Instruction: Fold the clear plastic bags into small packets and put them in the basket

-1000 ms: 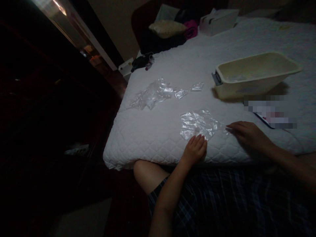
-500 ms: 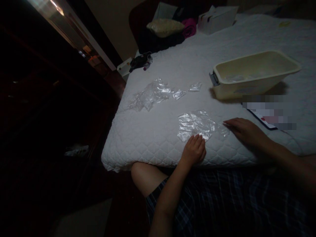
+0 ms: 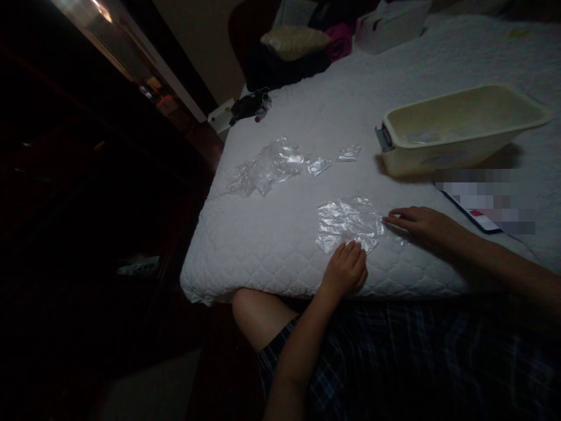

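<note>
A clear plastic bag lies spread and wrinkled on the white quilted bed cover. My left hand rests on its near edge, fingers laid flat. At the bag's right side is my right hand, fingers stretched out with small gaps between them, the tips at the bag's edge. A smaller piece of clear plastic shows partly below my right hand. Farther left lies a crumpled heap of clear plastic bags, with two small folded pieces of plastic beside it.
A cream plastic bin with a grey clasp stands on the bed at the right, some clear plastic inside. In front of it lies a partly blurred phone or tablet. Farther back are a white box, a pink roll and a beige cushion.
My right hand has moved left, from over the smaller plastic piece to the right edge of the spread bag. My left hand stays almost in place.
</note>
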Demonstrator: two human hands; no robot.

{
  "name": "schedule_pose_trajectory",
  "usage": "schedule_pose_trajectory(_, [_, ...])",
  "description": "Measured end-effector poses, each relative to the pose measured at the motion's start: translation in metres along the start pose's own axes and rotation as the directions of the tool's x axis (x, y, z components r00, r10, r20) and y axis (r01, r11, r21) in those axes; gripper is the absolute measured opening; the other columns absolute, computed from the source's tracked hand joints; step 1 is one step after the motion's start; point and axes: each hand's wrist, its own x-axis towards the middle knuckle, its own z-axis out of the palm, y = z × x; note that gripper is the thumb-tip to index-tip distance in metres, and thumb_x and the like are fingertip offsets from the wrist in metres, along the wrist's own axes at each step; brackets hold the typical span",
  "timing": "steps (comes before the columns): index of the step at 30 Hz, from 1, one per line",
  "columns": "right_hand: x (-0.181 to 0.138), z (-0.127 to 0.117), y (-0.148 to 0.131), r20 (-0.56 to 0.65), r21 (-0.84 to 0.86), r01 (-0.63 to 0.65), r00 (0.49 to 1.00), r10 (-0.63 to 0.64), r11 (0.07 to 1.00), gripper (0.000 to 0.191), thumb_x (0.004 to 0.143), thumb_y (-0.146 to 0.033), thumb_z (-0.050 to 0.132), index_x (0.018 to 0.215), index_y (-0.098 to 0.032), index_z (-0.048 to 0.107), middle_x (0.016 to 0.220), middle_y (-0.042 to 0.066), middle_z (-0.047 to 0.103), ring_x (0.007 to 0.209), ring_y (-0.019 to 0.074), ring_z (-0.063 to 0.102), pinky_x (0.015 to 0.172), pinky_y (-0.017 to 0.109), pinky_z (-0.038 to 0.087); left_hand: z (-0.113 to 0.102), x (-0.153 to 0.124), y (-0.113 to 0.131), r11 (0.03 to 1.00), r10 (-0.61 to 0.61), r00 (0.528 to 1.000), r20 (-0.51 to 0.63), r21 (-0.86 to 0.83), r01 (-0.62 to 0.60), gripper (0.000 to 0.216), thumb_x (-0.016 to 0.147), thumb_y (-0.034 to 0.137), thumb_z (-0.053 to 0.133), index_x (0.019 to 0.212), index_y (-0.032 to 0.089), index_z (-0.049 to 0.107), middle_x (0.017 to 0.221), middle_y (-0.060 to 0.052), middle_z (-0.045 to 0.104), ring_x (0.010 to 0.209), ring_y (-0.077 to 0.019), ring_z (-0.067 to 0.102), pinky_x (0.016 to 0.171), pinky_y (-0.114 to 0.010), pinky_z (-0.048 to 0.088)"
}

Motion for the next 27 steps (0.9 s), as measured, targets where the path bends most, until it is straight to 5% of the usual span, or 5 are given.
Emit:
schedule_pose_trajectory(6, [0.012, -0.002, -0.003, -0.053, 0.026, -0.039, 0.998, 0.041, 0.999, 0.037, 0.096, -0.024, 0.039, 0.123, -0.019, 0.063, 0.117, 0.017, 0.065, 0.095, 0.0224, 0.061, 0.078, 0.037, 0.049, 0.002, -0.001, 0.000, 1.000, 0.005, 0.998, 0.060, 0.014, -0.005, 0.042, 0.089, 0.027, 0.047, 0.124, 0.005, 0.056, 0.129, -0.021, 0.059, 0.128, -0.0291, 0.050, 0.108, -0.049, 0.042])
schedule_pose_trajectory(18, [0.023, -0.017, -0.011, -0.003, 0.384, -0.095, 0.995, 0.104, 0.918, 0.035, 0.096, -0.034, 0.041, 0.117, -0.018, 0.064, 0.115, 0.014, 0.065, 0.103, 0.0235, 0.060, 0.088, 0.040, 0.049, 0.001, 0.000, 0.000, 0.999, 0.021, 1.000, 0.012, 0.031, -0.022, 0.040, 0.090, 0.027, 0.045, 0.121, 0.004, 0.057, 0.128, -0.019, 0.060, 0.127, -0.0290, 0.051, 0.109, -0.046, 0.042])
schedule_pose_trajectory(27, [0.043, -0.011, -0.028, -0.086, 0.366, -0.157, 0.976, 0.201, 0.917, 0.036, 0.094, -0.034, 0.044, 0.122, -0.016, 0.058, 0.108, 0.014, 0.064, 0.097, 0.0231, 0.061, 0.082, 0.036, 0.050, -0.001, 0.001, 0.000, 0.999, 0.019, 1.000, 0.025, 0.026, -0.020, 0.041, 0.090, 0.027, 0.043, 0.121, 0.005, 0.057, 0.128, -0.019, 0.060, 0.126, -0.0292, 0.052, 0.107, -0.048, 0.043])
